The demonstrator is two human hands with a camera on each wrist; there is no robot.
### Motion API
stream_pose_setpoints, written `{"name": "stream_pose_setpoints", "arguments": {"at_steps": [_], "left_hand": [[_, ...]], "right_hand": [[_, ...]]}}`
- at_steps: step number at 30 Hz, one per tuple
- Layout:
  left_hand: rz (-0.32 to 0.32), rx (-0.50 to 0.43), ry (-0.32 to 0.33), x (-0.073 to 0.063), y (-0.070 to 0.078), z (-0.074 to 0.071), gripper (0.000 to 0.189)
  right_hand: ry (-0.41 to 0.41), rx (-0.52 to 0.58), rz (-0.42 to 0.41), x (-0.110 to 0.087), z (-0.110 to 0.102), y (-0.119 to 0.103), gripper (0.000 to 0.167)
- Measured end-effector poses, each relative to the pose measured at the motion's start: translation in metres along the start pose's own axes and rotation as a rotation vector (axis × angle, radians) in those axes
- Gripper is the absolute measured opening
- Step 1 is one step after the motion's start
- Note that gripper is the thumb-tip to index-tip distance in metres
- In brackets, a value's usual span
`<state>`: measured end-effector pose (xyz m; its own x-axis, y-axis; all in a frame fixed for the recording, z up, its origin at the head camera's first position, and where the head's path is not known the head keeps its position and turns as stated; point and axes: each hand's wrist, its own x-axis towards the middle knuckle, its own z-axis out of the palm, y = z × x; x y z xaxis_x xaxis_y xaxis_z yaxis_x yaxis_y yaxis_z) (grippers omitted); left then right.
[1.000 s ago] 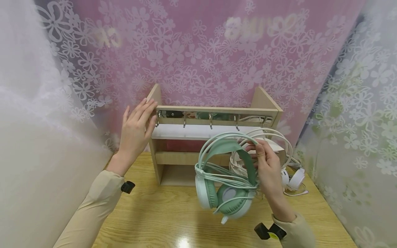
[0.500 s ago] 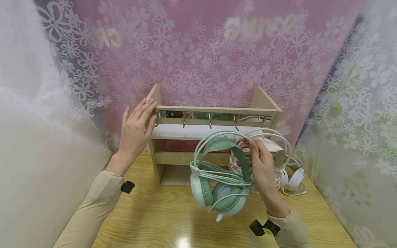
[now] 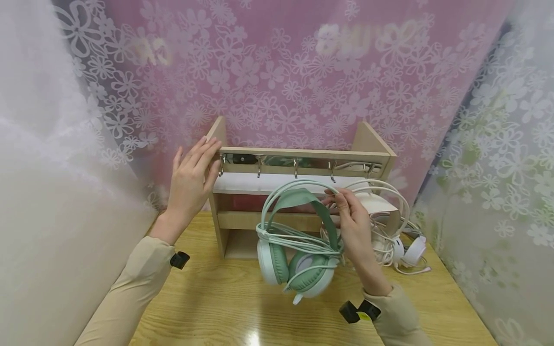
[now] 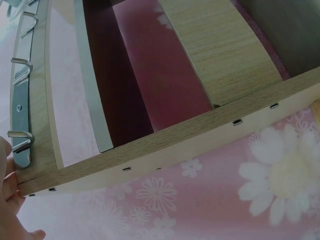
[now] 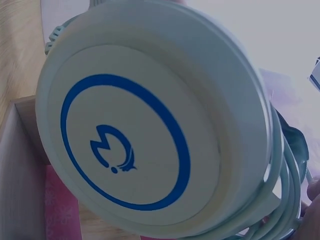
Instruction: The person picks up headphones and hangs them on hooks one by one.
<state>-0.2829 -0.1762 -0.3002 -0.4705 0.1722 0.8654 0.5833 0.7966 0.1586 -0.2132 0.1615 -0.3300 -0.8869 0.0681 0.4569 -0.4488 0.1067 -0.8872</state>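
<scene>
My right hand (image 3: 355,230) pinches the headband of mint-green headphones (image 3: 279,262) by its right side. Their cord is wound across the middle, and the ear cups hang over the tabletop in front of a wooden shelf unit (image 3: 268,221). In the right wrist view a white ear cup (image 5: 125,135) with a blue ring fills most of the picture; the fingers (image 5: 312,192) show at the right edge. My left hand (image 3: 188,185) rests on the unit's upper left corner, fingers straight. A metal hook rail (image 3: 277,161) with several hooks runs along the unit's top front board.
White headphones (image 3: 400,252) with looped cords sit at the unit's right end, partly behind my right hand. A wood-grain table (image 3: 207,298) lies beneath. Pink flowered cloth (image 3: 281,72) hangs behind, with pale cloth walls (image 3: 502,192) on either side.
My right hand has moved left with the mint-green headphones, bringing them more in front of the unit's middle and slightly higher. My left hand has stayed on the corner.
</scene>
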Motion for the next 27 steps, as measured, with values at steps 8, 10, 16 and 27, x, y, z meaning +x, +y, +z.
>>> {"name": "stream_pose_setpoints", "arguments": {"at_steps": [8, 10, 16, 27], "left_hand": [[0.002, 0.0, -0.002, 0.001, -0.001, 0.002, 0.041], [0.001, 0.002, -0.001, 0.001, -0.001, 0.002, 0.041], [0.0, -0.003, -0.004, 0.001, -0.001, 0.003, 0.041], [0.0, -0.01, 0.001, 0.0, -0.002, 0.003, 0.041]], "right_hand": [[0.001, -0.052, 0.027, 0.005, 0.004, 0.001, 0.042], [0.012, -0.072, 0.03, 0.007, 0.006, 0.002, 0.042], [0.028, -0.13, 0.051, 0.009, 0.008, 0.004, 0.04], [0.008, -0.23, 0.021, 0.011, 0.01, 0.006, 0.04]]}}
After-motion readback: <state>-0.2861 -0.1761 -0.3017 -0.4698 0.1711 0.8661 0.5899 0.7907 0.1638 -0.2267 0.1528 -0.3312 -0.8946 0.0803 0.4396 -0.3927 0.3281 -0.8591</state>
